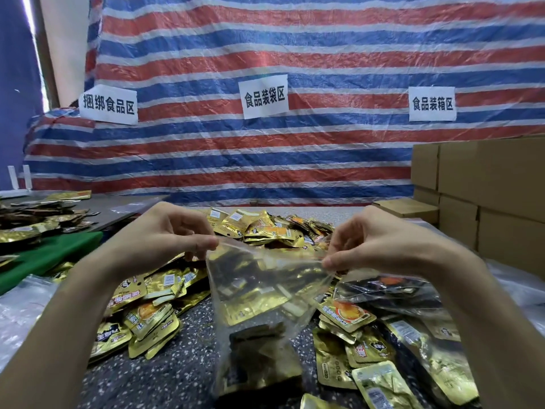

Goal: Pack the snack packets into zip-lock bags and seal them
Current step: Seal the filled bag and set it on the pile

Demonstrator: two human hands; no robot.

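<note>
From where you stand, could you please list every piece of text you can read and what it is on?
"捆绑食品区": left paper sign on the striped tarp.
"食品装袋区": middle paper sign, same tarp.
"食品装箱区": right paper sign, same tarp.
Print on the gold snack packets: too blurred to read.
Clear zip-lock bag: no print of its own that I can see.

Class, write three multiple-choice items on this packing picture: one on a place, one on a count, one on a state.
1. Where are the cardboard boxes? A left; B right; C centre.
2. How many paper signs hang on the striped sheet? A three; B two; C five.
3. The clear bag gripped by the left hand and right hand is: A empty; B folded flat; C holding packets.
Answers: 1B, stacked at the right edge; 2A, three white sheets show; 3C, gold packets show through it.
</note>
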